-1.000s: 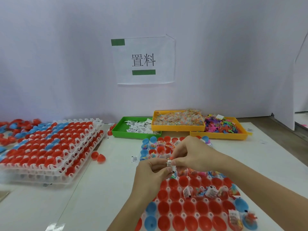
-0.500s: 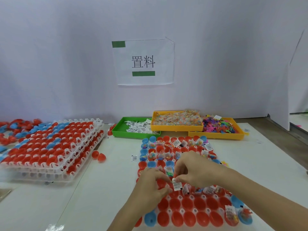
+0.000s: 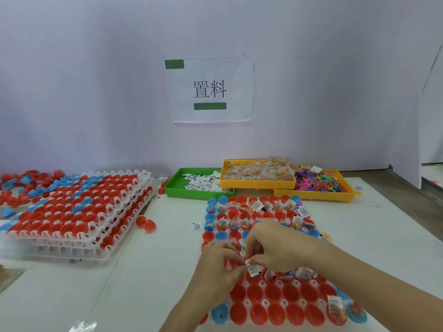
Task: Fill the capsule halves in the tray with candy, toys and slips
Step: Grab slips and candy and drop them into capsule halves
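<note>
A white tray [image 3: 265, 302] of red and blue capsule halves lies in front of me; its far rows hold candy packets, toys and slips, its near rows are mostly bare. My right hand [image 3: 278, 248] pinches a small white printed slip [image 3: 251, 268] just above a red half in the middle of the tray. My left hand [image 3: 219, 271] is curled beside it, its thumb and fingers touching the same slip. Whether more slips sit in the left palm is hidden.
Behind the tray stand a green bin of slips [image 3: 177, 185], a yellow bin of candy packets [image 3: 257, 182] and a yellow bin of coloured toys [image 3: 335, 195]. Stacked trays of capsule halves [image 3: 79, 212] sit at the left, with loose red halves [image 3: 146, 224] beside them. One stray slip [image 3: 196, 227] lies on the table.
Both hands came down from above the tray's middle toward me and lowered onto its centre rows, still holding the slip between them.
</note>
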